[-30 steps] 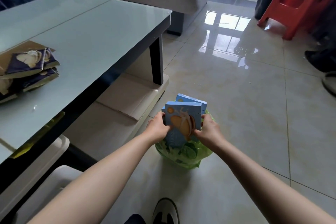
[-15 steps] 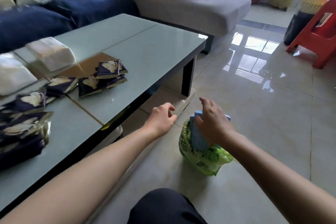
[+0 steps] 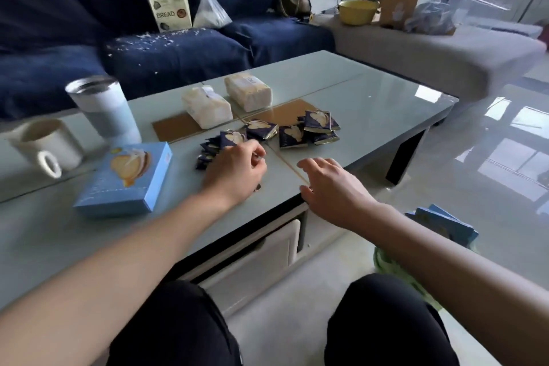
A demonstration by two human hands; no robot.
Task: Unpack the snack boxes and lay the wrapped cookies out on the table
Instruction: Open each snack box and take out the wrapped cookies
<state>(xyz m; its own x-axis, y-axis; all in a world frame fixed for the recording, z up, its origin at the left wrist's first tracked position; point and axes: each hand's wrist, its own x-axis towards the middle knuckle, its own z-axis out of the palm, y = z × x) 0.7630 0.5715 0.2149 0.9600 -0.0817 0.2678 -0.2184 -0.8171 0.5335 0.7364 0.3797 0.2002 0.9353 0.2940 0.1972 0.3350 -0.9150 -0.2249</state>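
Both hands moved from floor bag up to desk (image 3: 371,104). Left hand (image 3: 237,169) curled by wrapped cookies (image 3: 285,131); right hand (image 3: 329,184) spread, empty. Snack box (image 3: 124,178) unopened, near left: unpacking comes next.

Soft daylight from windows at upper right glares off the floor (image 3: 502,134) – slight motion blur, wide-angle bending at edges

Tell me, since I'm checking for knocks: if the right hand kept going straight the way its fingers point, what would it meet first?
The right hand points up-left over the table; it would probably first meet the wrapped cookies, though depth is uncertain.
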